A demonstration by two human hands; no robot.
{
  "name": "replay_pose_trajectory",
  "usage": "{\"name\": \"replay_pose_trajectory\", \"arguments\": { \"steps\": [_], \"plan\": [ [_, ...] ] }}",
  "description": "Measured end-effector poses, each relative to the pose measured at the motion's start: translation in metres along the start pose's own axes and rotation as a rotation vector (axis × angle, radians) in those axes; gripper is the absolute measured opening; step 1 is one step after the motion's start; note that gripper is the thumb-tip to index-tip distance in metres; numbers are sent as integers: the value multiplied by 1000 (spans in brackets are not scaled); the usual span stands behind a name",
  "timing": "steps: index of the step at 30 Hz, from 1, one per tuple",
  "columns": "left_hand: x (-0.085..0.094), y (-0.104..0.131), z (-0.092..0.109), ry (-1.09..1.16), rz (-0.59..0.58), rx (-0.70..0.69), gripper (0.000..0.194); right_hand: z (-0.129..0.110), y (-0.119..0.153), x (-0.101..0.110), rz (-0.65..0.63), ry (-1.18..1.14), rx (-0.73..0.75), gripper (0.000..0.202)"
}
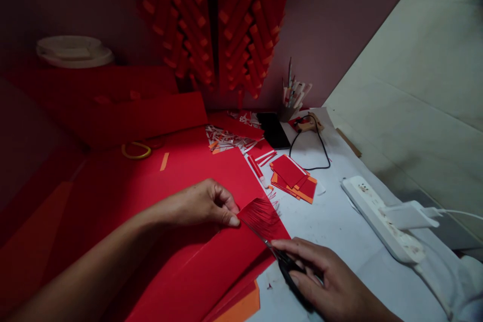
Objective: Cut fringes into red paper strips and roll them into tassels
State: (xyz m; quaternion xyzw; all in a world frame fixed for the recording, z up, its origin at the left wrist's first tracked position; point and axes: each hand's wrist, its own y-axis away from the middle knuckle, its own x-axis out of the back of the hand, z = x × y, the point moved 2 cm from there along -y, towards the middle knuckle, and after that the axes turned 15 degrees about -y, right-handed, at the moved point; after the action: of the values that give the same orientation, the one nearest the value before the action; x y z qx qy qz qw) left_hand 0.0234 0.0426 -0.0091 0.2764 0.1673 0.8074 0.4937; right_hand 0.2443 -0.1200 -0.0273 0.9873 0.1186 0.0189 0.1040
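- The left hand (211,206) pinches the edge of a folded red sheet (211,266) between thumb and fingers, beside the sheet's finely cut fringe (262,214).
- The right hand (320,276) grips black-handled scissors (287,265), their blades along the red sheet at the fringe.
- The red sheet lies over other red paper near the front of the desk (313,221), with orange paper (241,307) showing beneath it.
- Beyond the hands are a stack of red and orange cards (292,178), a glue stick (256,168), paper scraps (226,138) and a black phone (273,131).
- A white power strip (383,219) with a charger (411,215) plugged in lies to the right.
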Motion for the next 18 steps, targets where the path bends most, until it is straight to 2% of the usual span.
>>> {"name": "replay_pose_trajectory", "arguments": {
  "steps": [18],
  "plan": [
    [0, 0, -2, -21, -2, -14, 34, 3, 2, 1, 9, -37, -64, 43]
  ]
}}
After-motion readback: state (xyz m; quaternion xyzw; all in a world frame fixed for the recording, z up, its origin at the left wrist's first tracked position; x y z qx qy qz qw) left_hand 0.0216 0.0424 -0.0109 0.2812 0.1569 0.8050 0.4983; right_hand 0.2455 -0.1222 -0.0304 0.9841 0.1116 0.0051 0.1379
